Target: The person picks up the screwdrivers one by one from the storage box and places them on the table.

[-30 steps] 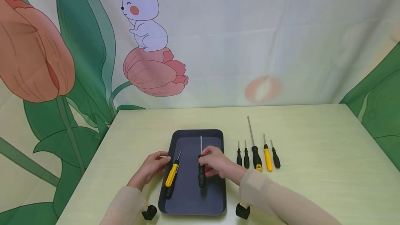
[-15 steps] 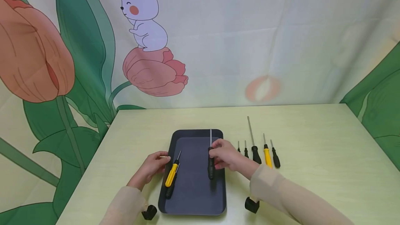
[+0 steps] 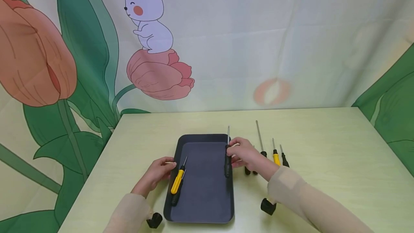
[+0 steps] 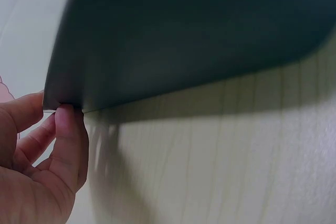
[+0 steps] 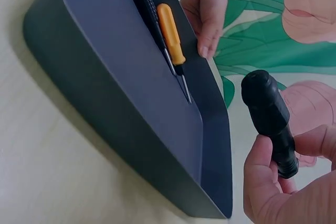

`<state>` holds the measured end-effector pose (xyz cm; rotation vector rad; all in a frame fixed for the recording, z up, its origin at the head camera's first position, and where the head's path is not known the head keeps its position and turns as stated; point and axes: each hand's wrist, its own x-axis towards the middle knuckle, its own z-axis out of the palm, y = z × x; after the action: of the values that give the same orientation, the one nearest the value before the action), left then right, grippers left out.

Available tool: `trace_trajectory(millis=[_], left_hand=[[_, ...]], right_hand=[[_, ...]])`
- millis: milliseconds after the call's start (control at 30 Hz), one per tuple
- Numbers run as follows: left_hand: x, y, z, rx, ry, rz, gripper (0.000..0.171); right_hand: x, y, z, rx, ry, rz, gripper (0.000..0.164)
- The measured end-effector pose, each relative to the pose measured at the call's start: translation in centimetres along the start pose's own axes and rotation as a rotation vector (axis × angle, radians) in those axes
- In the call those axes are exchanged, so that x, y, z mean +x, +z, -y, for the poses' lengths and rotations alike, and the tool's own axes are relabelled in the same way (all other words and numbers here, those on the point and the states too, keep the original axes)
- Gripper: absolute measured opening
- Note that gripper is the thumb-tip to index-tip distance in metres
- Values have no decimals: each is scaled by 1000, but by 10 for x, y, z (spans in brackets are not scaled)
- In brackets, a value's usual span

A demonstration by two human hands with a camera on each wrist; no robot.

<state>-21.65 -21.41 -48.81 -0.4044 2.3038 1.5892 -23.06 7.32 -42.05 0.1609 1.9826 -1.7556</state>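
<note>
My right hand pinches a black-handled screwdriver by the upper handle, with its shaft pointing away from me. In the head view it overlaps the right rim of a dark grey tray; the right wrist view shows the black handle between thumb and fingers. My left hand grips the tray's left rim, and the left wrist view has the thumb on one side of the wall and the fingers under it. Inside the tray, along its left wall, lie a yellow screwdriver and a black one partly under it.
On the table right of the tray, several screwdrivers lie in a row, partly behind my right hand and forearm. Among them are a long-shafted one, a yellow-handled one and a small black one. A printed curtain hangs behind.
My right hand has carried the black screwdriver rightward and away from me, from over the tray's middle to its right rim. The left hand has stayed put.
</note>
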Motion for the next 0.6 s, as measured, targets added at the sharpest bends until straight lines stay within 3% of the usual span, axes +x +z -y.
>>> trace_trajectory(millis=[600], left_hand=[[-1, 0, -1, 5, -1, 3, 37]], right_hand=[[9, -46, -1, -48, 0, 8, 32]])
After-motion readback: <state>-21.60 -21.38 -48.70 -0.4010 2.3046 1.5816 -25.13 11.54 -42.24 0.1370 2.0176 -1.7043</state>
